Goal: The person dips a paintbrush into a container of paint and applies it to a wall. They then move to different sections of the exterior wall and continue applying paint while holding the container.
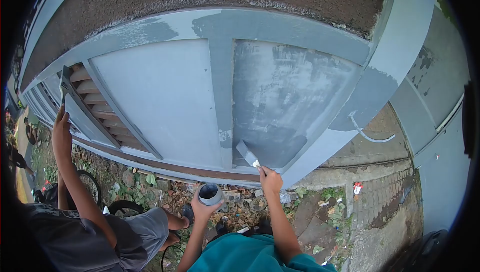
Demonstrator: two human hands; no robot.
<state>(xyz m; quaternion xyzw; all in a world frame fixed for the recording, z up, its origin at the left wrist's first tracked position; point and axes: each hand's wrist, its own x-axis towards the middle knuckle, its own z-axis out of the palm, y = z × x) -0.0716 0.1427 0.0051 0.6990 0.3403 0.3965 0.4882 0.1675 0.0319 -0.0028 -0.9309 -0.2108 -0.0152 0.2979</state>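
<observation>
My right hand [270, 179] grips the handle of a paintbrush [246, 153], its wide bristles against the lower left part of a recessed wall panel [290, 92]. That panel is covered with patchy grey paint over a paler coat. In my left hand [202, 211] is a round paint pot [210, 195], held upright below the wall, with dark inside showing through its open top. A pale panel [157, 97] lies to the left, past a grey upright strip [220, 87].
At left a co-worker's hand [62, 132] holds another paintbrush [64, 84] against the slatted part of the wall. A bent pale pipe [372, 134] sticks out at right. Rubble and plants [250, 203] cover the ground below; a wheel [90, 187] stands behind the co-worker.
</observation>
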